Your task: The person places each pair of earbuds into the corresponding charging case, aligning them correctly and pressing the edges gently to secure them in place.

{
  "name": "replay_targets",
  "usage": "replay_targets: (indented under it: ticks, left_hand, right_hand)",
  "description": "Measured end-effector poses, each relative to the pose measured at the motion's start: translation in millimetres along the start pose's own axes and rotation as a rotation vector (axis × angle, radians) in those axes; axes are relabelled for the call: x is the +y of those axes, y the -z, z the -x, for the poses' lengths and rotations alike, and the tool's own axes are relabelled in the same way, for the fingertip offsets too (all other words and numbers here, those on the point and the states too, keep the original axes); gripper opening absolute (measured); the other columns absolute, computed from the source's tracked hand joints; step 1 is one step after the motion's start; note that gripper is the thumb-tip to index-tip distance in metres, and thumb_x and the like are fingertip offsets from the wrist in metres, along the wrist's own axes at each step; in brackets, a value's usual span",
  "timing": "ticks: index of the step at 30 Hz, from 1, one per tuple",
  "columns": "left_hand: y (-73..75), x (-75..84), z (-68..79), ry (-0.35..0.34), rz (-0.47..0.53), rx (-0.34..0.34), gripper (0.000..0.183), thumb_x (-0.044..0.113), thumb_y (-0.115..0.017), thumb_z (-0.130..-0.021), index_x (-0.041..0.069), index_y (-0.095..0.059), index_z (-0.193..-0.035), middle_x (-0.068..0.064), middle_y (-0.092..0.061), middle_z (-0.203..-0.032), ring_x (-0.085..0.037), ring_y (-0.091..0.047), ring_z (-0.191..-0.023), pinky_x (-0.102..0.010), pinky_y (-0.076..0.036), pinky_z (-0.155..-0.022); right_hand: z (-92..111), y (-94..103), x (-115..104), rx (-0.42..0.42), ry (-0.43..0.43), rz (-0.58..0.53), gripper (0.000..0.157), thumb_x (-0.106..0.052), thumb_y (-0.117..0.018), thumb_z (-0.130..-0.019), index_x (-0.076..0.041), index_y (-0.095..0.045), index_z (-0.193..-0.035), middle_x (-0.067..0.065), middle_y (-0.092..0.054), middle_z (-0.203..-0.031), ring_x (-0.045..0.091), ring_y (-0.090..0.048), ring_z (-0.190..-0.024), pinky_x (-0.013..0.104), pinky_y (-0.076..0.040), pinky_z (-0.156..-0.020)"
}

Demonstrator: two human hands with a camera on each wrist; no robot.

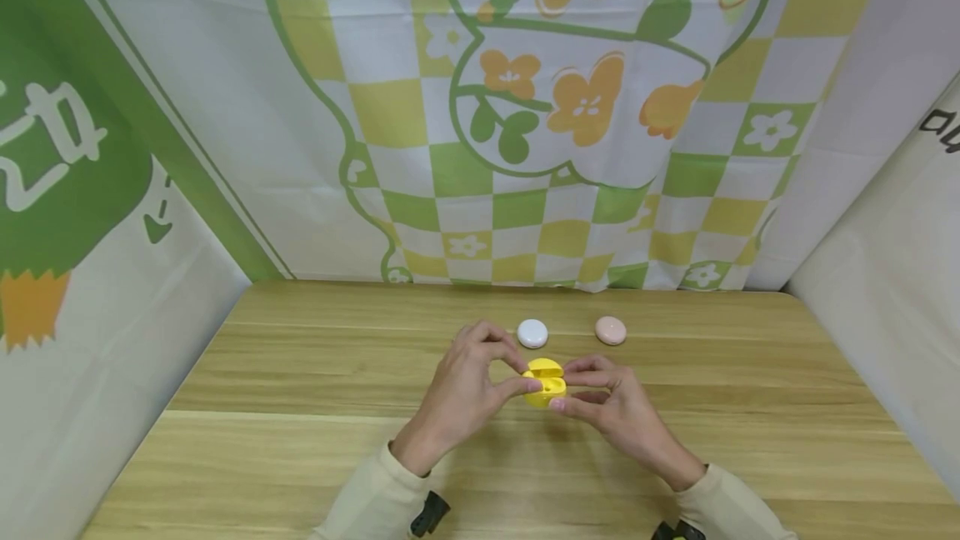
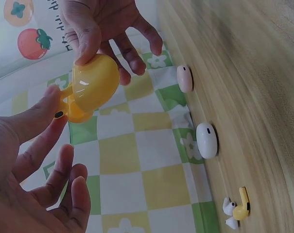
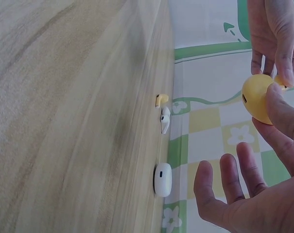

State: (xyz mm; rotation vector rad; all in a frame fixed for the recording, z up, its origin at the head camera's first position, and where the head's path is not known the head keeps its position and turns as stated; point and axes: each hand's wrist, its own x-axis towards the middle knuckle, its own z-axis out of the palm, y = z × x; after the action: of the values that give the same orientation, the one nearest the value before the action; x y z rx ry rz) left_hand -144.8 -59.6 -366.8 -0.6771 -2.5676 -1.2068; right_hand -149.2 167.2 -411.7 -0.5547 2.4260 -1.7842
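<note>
Yellow rounded plastic earbud case [image 1: 552, 392], lid raised, is above the pale wooden tabletop [image 1: 300, 457], clamped in the grip of the right hand [image 1: 622, 411]. Grip of the left hand [image 1: 465, 390]: pinching a yellow stemmed earbud [image 2: 64, 107] at the opening; seating unconfirmed. Left uncased: second yellow earbud [image 2: 241, 211], two white earbuds [image 2: 229, 207]. Rounded white case [image 1: 532, 333], pink case [image 1: 611, 330]: closed.

Left hand [image 1: 472, 373], right hand [image 1: 621, 408] (facing each other), both pinching, forearms [image 1: 378, 490] angled inward
</note>
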Motion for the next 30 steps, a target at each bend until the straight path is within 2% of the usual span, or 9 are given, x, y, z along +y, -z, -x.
replay_targets:
  ticks: [5, 6, 9, 12, 15, 18, 22, 26, 30]
  left_hand:
    - [-1.5, -0.5, 0.0, 0.01, -0.01, -0.002, 0.018, 0.023, -0.09, -0.076, 0.012, -0.076, -0.077, 0.002, -0.062, -0.098, -0.022, -0.055, -0.103, -0.044, -0.047, -0.09]
    - [-1.8, -0.6, 0.0, 0.008, -0.012, -0.001, 0.018, 0.023, -0.09, -0.076, 0.012, -0.076, -0.076, 0.003, -0.062, -0.098, -0.022, -0.056, -0.103, -0.047, -0.047, -0.094]
    - [-2.7, -1.0, -0.2, 0.007, -0.011, -0.002, 0.019, 0.023, -0.09, -0.076, 0.011, -0.075, -0.075, 0.004, -0.061, -0.096, -0.023, -0.058, -0.103, -0.057, -0.038, -0.109]
    - [-3.3, -1.8, -0.5, -0.001, -0.006, -0.004, 0.019, 0.022, -0.089, -0.077, 0.01, -0.075, -0.074, 0.002, -0.062, -0.097, -0.024, -0.059, -0.106, -0.064, -0.021, -0.117]
    - [-2.7, -1.9, -0.8, -0.009, 0.002, -0.015, 0.017, 0.02, -0.088, -0.079, 0.008, -0.076, -0.076, 0.0, -0.062, -0.1, -0.025, -0.057, -0.107, -0.065, -0.02, -0.117]
    - [-0.4, -0.1, -0.4, -0.005, 0.012, -0.044, 0.013, 0.017, -0.085, -0.082, 0.007, -0.078, -0.081, -0.002, -0.062, -0.105, -0.026, -0.056, -0.108, -0.061, -0.028, -0.115]
    - [2.2, 2.6, 0.0, 0.008, 0.009, -0.086, 0.007, 0.012, -0.082, -0.086, 0.006, -0.079, -0.087, -0.004, -0.062, -0.112, -0.026, -0.053, -0.111, -0.052, -0.042, -0.104]
    - [2.1, 3.1, 0.6, 0.008, -0.006, -0.098, 0.006, 0.01, -0.08, -0.088, 0.005, -0.079, -0.09, -0.005, -0.061, -0.114, -0.026, -0.053, -0.112, -0.05, -0.044, -0.1]
    - [0.6, 2.8, 1.3, 0.004, -0.016, -0.087, 0.006, 0.011, -0.079, -0.089, 0.005, -0.079, -0.091, -0.005, -0.061, -0.114, -0.026, -0.052, -0.112, -0.049, -0.044, -0.1]
  right_hand:
    - [-0.3, -0.6, 0.8, -0.002, 0.015, -0.005, 0.026, -0.008, -0.083, -0.085, 0.002, -0.077, -0.108, 0.018, -0.06, -0.117, 0.033, -0.06, -0.109, 0.037, -0.057, -0.089]
    - [-0.3, -0.8, 0.9, -0.004, 0.016, -0.006, 0.026, -0.008, -0.083, -0.085, 0.002, -0.077, -0.108, 0.018, -0.06, -0.117, 0.033, -0.06, -0.109, 0.037, -0.057, -0.089]
    - [-0.5, -1.1, 0.8, -0.007, 0.013, -0.01, 0.026, -0.008, -0.083, -0.085, 0.002, -0.077, -0.108, 0.018, -0.06, -0.117, 0.034, -0.059, -0.109, 0.037, -0.057, -0.089]
    - [-0.5, -1.1, 0.3, -0.011, 0.003, -0.01, 0.025, -0.01, -0.082, -0.085, 0.001, -0.077, -0.108, 0.018, -0.059, -0.118, 0.033, -0.059, -0.11, 0.037, -0.057, -0.089]
    - [-0.6, -0.6, 0.0, -0.011, -0.003, -0.007, 0.026, -0.01, -0.082, -0.086, 0.0, -0.077, -0.109, 0.018, -0.059, -0.118, 0.033, -0.059, -0.111, 0.037, -0.057, -0.09]
    - [-0.9, -0.5, 0.5, -0.008, 0.0, -0.003, 0.026, -0.01, -0.082, -0.085, 0.0, -0.077, -0.108, 0.017, -0.059, -0.118, 0.033, -0.058, -0.11, 0.037, -0.057, -0.09]
    - [-1.2, -0.6, 1.5, 0.0, 0.005, -0.009, 0.025, -0.009, -0.082, -0.085, 0.001, -0.077, -0.108, 0.018, -0.059, -0.118, 0.033, -0.059, -0.11, 0.038, -0.057, -0.09]
    - [-1.1, -0.8, 2.0, 0.004, 0.0, -0.016, 0.025, -0.008, -0.082, -0.085, 0.001, -0.077, -0.108, 0.018, -0.059, -0.118, 0.033, -0.06, -0.11, 0.036, -0.057, -0.09]
    - [-0.5, -0.8, 2.0, 0.005, -0.001, -0.013, 0.026, -0.009, -0.082, -0.085, 0.001, -0.077, -0.109, 0.018, -0.059, -0.118, 0.033, -0.06, -0.11, 0.04, -0.056, -0.091]
